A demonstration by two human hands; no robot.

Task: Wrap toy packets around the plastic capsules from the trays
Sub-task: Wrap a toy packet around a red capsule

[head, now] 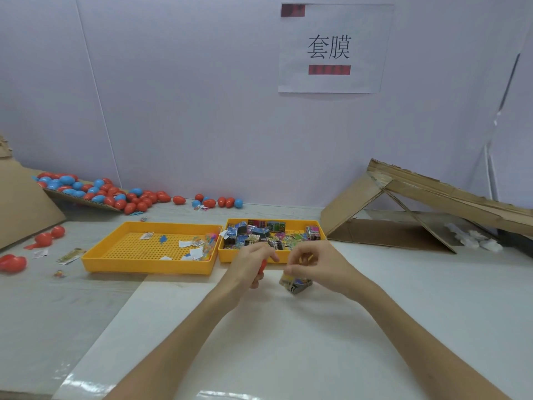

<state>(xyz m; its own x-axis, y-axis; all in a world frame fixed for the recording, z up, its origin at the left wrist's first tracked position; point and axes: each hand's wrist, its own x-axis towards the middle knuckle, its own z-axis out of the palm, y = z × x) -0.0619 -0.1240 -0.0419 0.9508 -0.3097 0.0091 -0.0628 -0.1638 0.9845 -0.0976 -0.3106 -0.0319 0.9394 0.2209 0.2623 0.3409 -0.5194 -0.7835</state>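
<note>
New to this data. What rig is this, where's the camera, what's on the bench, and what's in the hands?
There is no machine here: a person works with two bare hands. The single picture comes from a wide-angle camera worn on the head, looking forward and down, so both arms reach in from the bottom edge. The left hand grips a red capsule, which the fingers mostly hide. The right hand pinches a toy packet that hangs below it. On the white table stand two yellow trays. The left tray holds a few paper scraps and small bits, and the right tray holds a pile of loose packets. Spare capsules, red and blue, lie heaped along the back wall at left. A cardboard ramp stands at right.
</note>
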